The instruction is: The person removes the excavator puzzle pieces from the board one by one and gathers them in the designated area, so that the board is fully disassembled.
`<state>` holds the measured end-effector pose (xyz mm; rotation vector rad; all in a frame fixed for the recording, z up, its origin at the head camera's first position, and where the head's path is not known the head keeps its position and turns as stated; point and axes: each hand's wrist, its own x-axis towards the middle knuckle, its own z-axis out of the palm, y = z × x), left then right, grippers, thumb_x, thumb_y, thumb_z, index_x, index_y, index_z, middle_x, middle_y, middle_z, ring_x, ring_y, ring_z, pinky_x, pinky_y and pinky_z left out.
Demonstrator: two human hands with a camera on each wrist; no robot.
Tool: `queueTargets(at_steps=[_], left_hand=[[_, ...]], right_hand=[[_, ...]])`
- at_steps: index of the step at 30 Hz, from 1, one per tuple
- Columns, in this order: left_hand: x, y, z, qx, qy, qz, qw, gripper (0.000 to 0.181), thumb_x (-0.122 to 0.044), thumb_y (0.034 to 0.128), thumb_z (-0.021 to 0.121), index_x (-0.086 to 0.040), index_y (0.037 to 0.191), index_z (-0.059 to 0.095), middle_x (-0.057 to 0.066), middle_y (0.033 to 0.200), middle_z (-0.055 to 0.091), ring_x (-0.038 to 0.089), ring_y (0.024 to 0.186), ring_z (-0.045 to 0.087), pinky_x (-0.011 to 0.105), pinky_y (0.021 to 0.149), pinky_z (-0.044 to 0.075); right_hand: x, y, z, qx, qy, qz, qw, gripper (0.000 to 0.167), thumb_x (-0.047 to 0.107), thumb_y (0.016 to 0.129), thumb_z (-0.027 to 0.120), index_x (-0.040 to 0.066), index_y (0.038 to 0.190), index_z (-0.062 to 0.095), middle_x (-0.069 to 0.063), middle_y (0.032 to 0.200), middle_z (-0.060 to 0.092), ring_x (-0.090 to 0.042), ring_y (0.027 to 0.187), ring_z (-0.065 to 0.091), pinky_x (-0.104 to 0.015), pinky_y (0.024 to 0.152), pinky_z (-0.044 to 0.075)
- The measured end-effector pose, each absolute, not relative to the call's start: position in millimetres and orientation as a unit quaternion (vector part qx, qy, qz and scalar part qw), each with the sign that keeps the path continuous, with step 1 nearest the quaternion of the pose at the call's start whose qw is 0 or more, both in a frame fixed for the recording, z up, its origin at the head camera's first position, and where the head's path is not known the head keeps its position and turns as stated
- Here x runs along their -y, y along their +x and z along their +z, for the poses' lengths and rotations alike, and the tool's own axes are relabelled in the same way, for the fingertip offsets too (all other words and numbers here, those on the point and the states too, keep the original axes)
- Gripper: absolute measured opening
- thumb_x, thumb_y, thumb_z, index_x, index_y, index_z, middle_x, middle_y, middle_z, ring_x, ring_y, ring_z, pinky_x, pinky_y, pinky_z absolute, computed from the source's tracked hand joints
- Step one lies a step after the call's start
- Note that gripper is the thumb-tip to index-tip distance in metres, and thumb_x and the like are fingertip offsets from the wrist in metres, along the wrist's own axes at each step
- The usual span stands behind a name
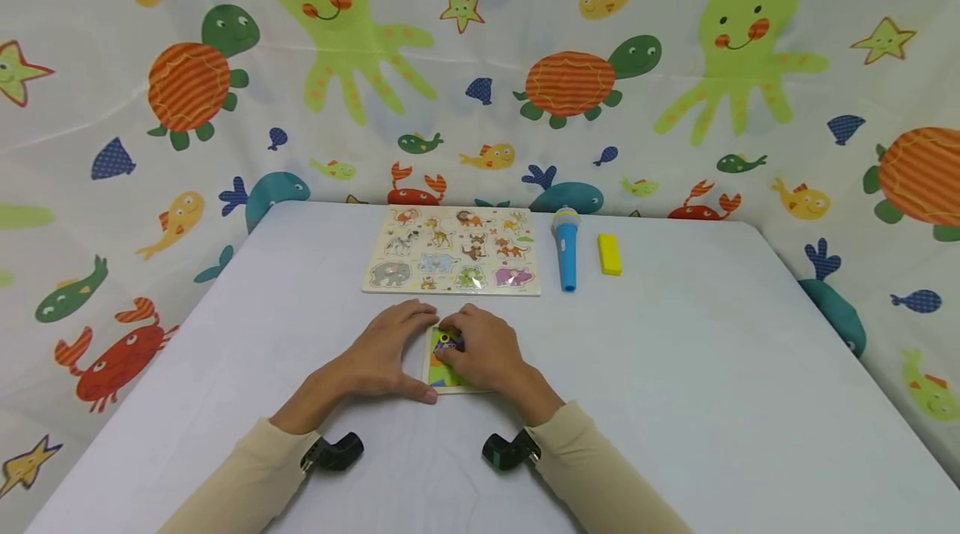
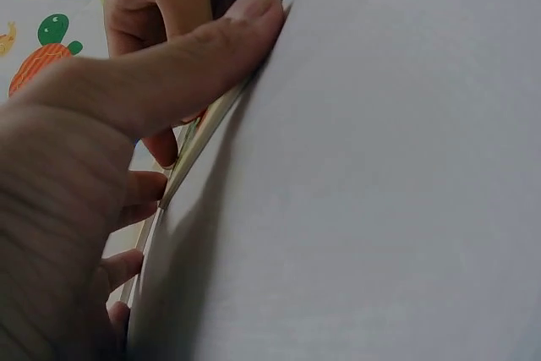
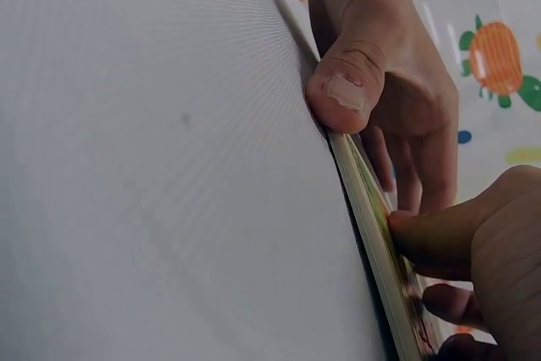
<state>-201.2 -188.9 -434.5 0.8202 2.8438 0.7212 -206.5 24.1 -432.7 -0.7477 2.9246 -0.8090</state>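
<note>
A small wooden picture puzzle (image 1: 442,380) with a green, blue and orange picture lies flat on the table. My left hand (image 1: 386,351) spans its left side and grips it, the thumb at the near left corner and the fingers toward the far edge. Over the puzzle's right part, my right hand (image 1: 483,351) has its thumb and fingers bent down onto the picture, pinching a dark blue puzzle piece (image 1: 447,341) there. In the right wrist view, the puzzle's layered edge (image 3: 372,226) runs below both hands. My right hand covers much of the picture.
Behind the hands lies a large animal puzzle board (image 1: 453,251) in shiny wrap. Right of it are a blue toy microphone (image 1: 567,255) with a yellow top and a yellow block (image 1: 610,255). The white table (image 1: 712,392) meets a sea-animal curtain (image 1: 480,126) at the back.
</note>
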Motion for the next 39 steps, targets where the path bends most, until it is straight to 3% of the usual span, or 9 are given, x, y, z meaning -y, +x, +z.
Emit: queueTargets(at_steps=[7,22,39], left_hand=[[189.0,-199.3,-433.4,-0.934,0.261,0.232,0.071,0.114,-0.076,0.0608,0.079,-0.016,0.152,0.046,0.001,0.162,0.036,0.032,0.155,0.017,0.059,0.123,0.013],[189.8,-201.2,-433.8,-0.935,0.26,0.228,0.076,0.117,-0.078,0.06,0.079,-0.018,0.154,0.043,0.001,0.162,0.037,0.032,0.155,0.016,0.059,0.123,0.014],[189.9,-200.9,-434.5,-0.934,0.257,0.236,0.072,0.118,-0.079,0.059,0.079,-0.017,0.153,0.044,0.001,0.162,0.037,0.032,0.155,0.016,0.059,0.123,0.015]], right_hand=[[-22.5,-205.2,-431.6,-0.938,-0.239,-0.25,0.008,0.039,0.039,0.091,0.074,0.019,0.124,0.072,0.006,0.103,0.06,-0.009,0.081,0.051,-0.025,0.067,0.041],[-19.5,-204.9,-432.9,-0.94,-0.226,-0.254,0.011,0.041,0.037,0.093,0.073,0.017,0.128,0.065,0.002,0.115,0.054,-0.011,0.089,0.053,-0.026,0.07,0.044],[-19.1,-201.5,-431.7,-0.937,-0.221,-0.27,0.015,0.044,0.033,0.093,0.074,0.018,0.13,0.054,0.001,0.12,0.058,-0.013,0.097,0.055,-0.032,0.082,0.048]])
